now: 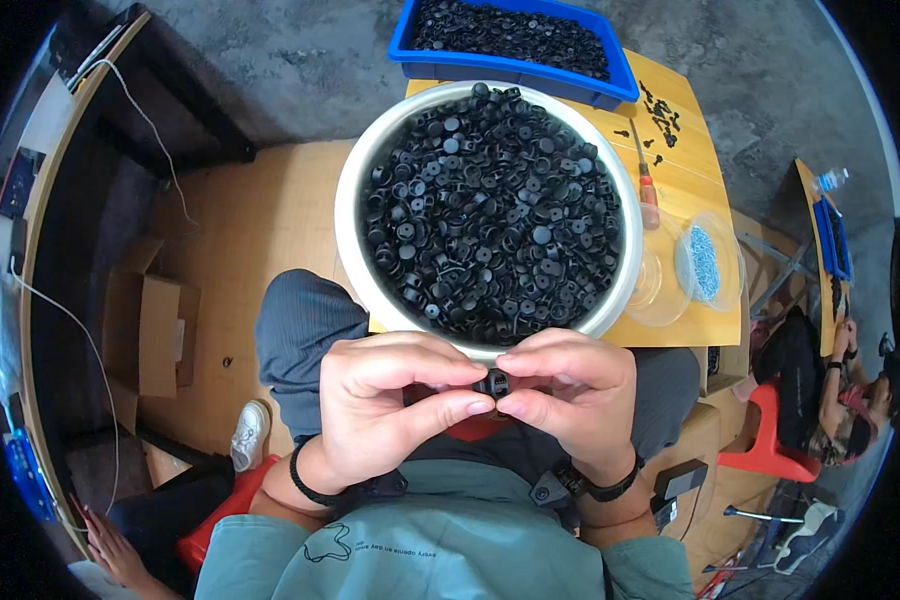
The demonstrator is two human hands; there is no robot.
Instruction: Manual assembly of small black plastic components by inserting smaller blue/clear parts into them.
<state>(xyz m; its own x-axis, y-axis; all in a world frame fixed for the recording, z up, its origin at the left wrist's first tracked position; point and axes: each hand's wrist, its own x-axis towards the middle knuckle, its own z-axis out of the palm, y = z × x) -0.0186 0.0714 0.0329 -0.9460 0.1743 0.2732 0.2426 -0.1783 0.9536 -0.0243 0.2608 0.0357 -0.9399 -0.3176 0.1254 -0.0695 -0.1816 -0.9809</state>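
Observation:
Close in front of my chest, my left hand (398, 392) and my right hand (573, 388) meet at a small black plastic part (492, 382). Thumb and fingertips of each hand pinch it from either side, covering much of it. Just beyond my hands stands a large white round basin (346, 200), heaped with small black round plastic parts (490, 210). My fingertips are right by the basin's near rim.
The basin sits on a wooden table (690, 130). A blue tray (515, 72) of black parts is at the back. On the right are a red-handled screwdriver (648, 190), loose black pieces (662, 115) and a clear tub with light-blue screws (705, 262). Other people sit on both sides.

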